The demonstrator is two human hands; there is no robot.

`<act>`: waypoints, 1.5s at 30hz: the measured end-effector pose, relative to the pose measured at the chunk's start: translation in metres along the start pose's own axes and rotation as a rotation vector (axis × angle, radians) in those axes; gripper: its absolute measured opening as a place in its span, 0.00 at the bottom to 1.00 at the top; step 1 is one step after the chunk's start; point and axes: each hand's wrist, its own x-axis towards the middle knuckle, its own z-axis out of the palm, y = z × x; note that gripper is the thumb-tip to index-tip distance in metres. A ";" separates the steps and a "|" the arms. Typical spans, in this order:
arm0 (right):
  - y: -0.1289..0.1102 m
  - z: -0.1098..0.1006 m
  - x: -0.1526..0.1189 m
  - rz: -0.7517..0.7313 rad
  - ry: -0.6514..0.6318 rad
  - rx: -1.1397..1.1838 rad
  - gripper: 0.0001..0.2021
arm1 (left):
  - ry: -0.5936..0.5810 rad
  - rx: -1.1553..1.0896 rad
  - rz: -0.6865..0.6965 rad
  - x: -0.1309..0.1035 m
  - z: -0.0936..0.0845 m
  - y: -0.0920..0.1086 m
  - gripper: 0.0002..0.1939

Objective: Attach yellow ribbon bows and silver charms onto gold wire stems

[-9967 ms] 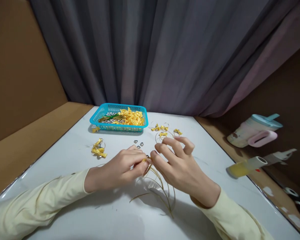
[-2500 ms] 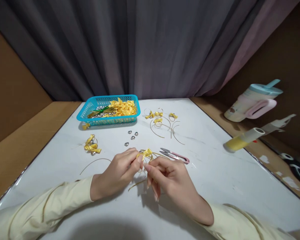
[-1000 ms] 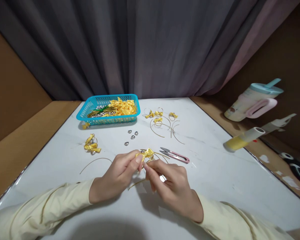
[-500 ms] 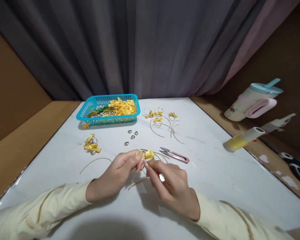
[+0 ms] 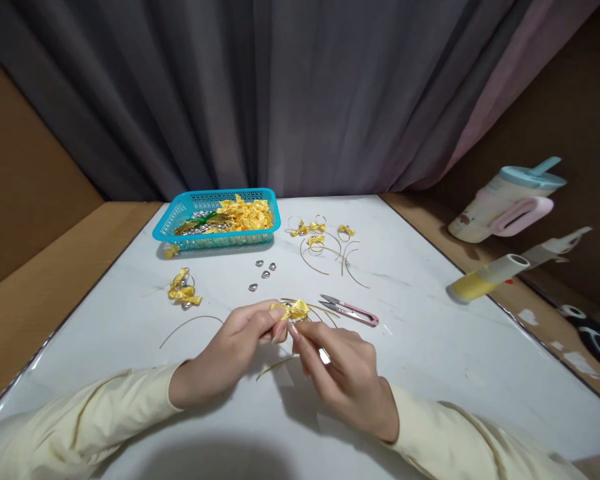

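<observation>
A yellow satin bow (image 5: 299, 309) is pinched between the thumb and fingers of my left hand (image 5: 237, 343), above the white table. Just under the bow, the fingertips of my right hand (image 5: 340, 363) are pressed together; whatever thin piece they grip is hidden. Gold cords (image 5: 277, 367) lie below and behind both hands. Beyond my right hand rest pink-handled thread snips (image 5: 353, 311), blades pointing left. Several silver heart-shaped beads (image 5: 265, 274) are scattered farther back. To the left sits a small cluster of yellow bows (image 5: 184, 291) with cord loops.
A blue basket (image 5: 220, 244) of yellow bows, silver beads and gold cord stands at the back left. Looped bows (image 5: 316, 241) and loose cords lie right of it. A tumbler (image 5: 505, 200) and a glue bottle (image 5: 487, 280) are at the right edge.
Almost nothing differs. Both hands stay at the bow, with only a very slight shift of my fingers and forearms.
</observation>
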 end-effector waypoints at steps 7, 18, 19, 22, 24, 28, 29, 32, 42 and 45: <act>-0.001 0.002 -0.002 0.009 0.031 0.010 0.07 | 0.000 -0.096 -0.031 0.000 0.002 0.001 0.16; -0.001 0.006 -0.004 0.106 0.026 0.161 0.07 | -0.009 0.023 -0.015 -0.003 0.000 0.001 0.16; -0.001 0.006 -0.004 0.107 0.022 0.166 0.06 | -0.017 0.016 -0.016 -0.003 0.000 0.002 0.16; 0.000 0.006 -0.004 0.108 0.021 0.173 0.06 | -0.036 -0.033 -0.038 -0.002 0.000 0.004 0.16; 0.000 0.006 -0.004 0.097 0.028 0.169 0.06 | -0.049 -0.072 -0.049 -0.002 0.000 0.006 0.16; 0.001 0.006 -0.003 0.063 0.059 0.129 0.06 | -0.054 -0.110 -0.060 -0.002 0.000 0.010 0.16; 0.001 0.006 -0.003 0.060 0.063 0.119 0.06 | -0.060 -0.113 -0.066 -0.002 0.000 0.011 0.16; 0.001 0.006 -0.003 0.061 0.066 0.086 0.05 | -0.093 -0.117 -0.075 -0.002 0.000 0.013 0.16; -0.003 0.005 -0.001 0.089 0.104 0.072 0.06 | -0.141 -0.029 -0.083 0.001 -0.002 0.017 0.16; -0.003 0.004 -0.002 0.095 0.103 0.087 0.05 | -0.151 -0.030 -0.081 0.001 -0.003 0.015 0.16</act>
